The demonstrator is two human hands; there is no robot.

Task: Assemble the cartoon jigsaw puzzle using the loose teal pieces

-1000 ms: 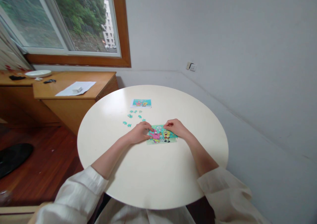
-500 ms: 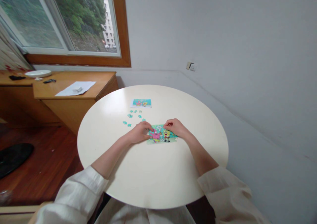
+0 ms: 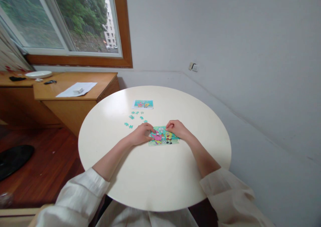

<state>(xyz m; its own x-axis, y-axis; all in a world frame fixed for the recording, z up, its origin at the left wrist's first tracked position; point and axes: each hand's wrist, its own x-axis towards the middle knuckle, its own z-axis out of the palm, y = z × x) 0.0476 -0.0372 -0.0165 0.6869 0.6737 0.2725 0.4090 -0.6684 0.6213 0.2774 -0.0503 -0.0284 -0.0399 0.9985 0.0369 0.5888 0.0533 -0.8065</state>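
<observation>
A small cartoon jigsaw puzzle (image 3: 164, 137), mostly assembled, lies on the round cream table (image 3: 150, 180). My left hand (image 3: 140, 133) rests on the puzzle's left edge with fingers curled and fingertips pressed on the pieces. On the puzzle's upper right side lies my right hand (image 3: 177, 128), its fingers curled and pinched; what they hold, if anything, is too small to see. Several loose teal pieces (image 3: 132, 118) are scattered just beyond my left hand. A reference picture card (image 3: 142, 104) lies farther back.
A wooden desk (image 3: 75, 98) stands to the left under the window, with a sheet of paper (image 3: 76, 89) and a white plate (image 3: 38, 74) on it. White walls close in behind and to the right. A dark object (image 3: 13, 158) sits on the wooden floor.
Almost nothing has moved. Both hands stay on the puzzle, with only slight shifts of the fingers.
</observation>
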